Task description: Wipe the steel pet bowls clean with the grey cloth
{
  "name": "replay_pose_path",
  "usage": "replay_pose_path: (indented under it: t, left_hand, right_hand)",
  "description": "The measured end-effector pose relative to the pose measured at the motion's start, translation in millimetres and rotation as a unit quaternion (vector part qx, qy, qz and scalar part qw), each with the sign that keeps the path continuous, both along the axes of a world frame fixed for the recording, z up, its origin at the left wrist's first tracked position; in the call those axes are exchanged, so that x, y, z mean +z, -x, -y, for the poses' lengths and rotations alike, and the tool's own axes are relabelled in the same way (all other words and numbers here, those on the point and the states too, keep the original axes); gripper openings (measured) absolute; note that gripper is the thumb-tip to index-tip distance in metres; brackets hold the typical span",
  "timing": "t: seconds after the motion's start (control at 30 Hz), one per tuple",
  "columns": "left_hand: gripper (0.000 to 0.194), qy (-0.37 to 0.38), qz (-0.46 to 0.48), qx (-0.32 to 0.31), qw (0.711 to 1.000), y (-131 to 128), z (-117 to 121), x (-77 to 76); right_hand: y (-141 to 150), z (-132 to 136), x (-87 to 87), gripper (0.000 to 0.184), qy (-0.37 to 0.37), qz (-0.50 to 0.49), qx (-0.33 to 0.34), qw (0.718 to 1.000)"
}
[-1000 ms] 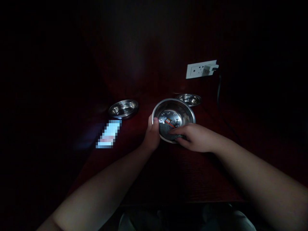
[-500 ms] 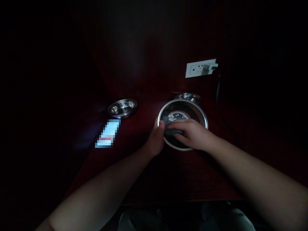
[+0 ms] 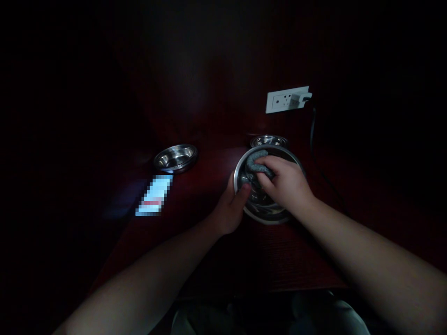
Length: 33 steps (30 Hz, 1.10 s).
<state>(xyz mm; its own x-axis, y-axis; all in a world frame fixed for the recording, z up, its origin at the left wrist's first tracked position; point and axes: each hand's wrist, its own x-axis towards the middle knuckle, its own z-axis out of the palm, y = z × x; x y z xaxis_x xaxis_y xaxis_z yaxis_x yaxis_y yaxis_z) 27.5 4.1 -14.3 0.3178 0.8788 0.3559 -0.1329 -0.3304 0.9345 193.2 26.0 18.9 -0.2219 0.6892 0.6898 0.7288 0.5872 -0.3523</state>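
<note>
A shiny metal bowl (image 3: 268,217) is tilted in front of me, its opening facing me. My left hand (image 3: 233,207) grips its left side, the thumb over the rim and the fingers hidden behind. My right hand (image 3: 288,181) reaches into the bowl, closed on a bunched grey cloth (image 3: 257,163) that lies against the inner wall. Part of the bowl's right rim is covered by the right hand.
Another metal bowl (image 3: 175,158) stands at the left on the dark red table (image 3: 195,265), with a lit phone (image 3: 154,195) just before it. A third metal bowl (image 3: 268,140) sits behind the held one. A wall socket (image 3: 288,99) has a plug and a dark cable (image 3: 312,135).
My right hand has moved the cloth from the bowl's left rim to its upper inner wall. The bowl has shifted slightly right and down, and its tilt has changed.
</note>
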Motion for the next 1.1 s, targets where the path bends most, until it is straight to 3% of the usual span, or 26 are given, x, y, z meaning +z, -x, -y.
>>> replay_pose_path:
  t: [0.33, 0.63, 0.8, 1.1]
  left_hand:
    - [0.052, -0.014, 0.027, 0.074, 0.997, -1, -3, -4.5]
    - [0.055, -0.037, 0.027, 0.102, 0.994, 1, -6, -5.5]
    - [0.056, -0.039, 0.028, 0.101, 0.994, 1, -8, -7.3]
    - [0.057, -0.036, 0.008, 0.109, 0.993, 4, -11, -9.7]
  right_hand:
    - [-5, -11, 3.0, 0.027, 0.029, 0.093, -0.14, 0.985]
    - [-10, -14, -0.7, 0.017, 0.074, 0.217, -0.174, 0.958]
    - [-10, -13, -1.8, 0.017, 0.136, 0.227, -0.135, 0.955]
    - [-5, -6, 0.3, 0.012, 0.198, 0.222, 0.022, 0.954]
